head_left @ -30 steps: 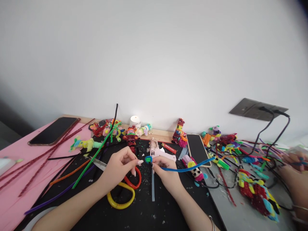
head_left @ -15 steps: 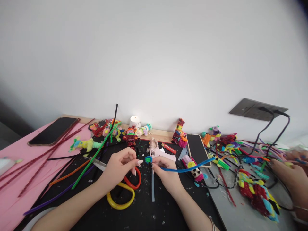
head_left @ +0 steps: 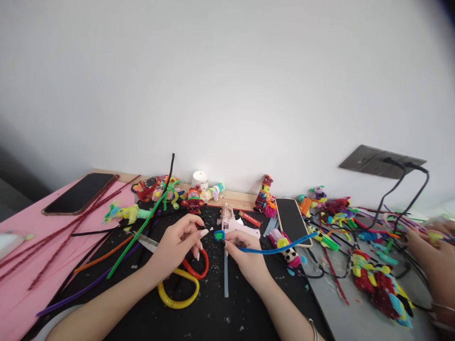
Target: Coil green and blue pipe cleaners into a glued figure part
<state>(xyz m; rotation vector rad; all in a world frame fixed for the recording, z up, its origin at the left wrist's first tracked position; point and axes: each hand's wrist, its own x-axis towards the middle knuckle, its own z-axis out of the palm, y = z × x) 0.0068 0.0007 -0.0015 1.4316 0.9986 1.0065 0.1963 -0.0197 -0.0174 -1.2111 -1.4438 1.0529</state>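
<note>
A blue pipe cleaner [head_left: 277,249] is pinched between the thumb and fingers of my right hand [head_left: 245,253]. Its near end is a small coil with a green middle [head_left: 219,236], and its long tail curves to the right. Just left of the coil, apart from it, is my left hand [head_left: 183,241], fingers loosely curled and thumb tip a little away from the index finger. I see nothing in it. Scissors [head_left: 179,289] with one yellow and one red handle lie under my left hand. Behind my right hand rests a pink glue gun [head_left: 236,223], with a clear glue stick [head_left: 226,277] nearer me.
Finished pipe-cleaner figures [head_left: 194,199] line the back edge. Phones lie at left [head_left: 80,194] and right [head_left: 293,220]. Loose red [head_left: 67,227] and green [head_left: 142,229] pipe cleaners spread leftward. Another person's hand [head_left: 430,255] works at far right, near black cables [head_left: 384,194].
My left hand has drawn slightly up and left, away from the coil. My right hand has stayed still with the blue pipe cleaner. The other person's hand has shifted slightly.
</note>
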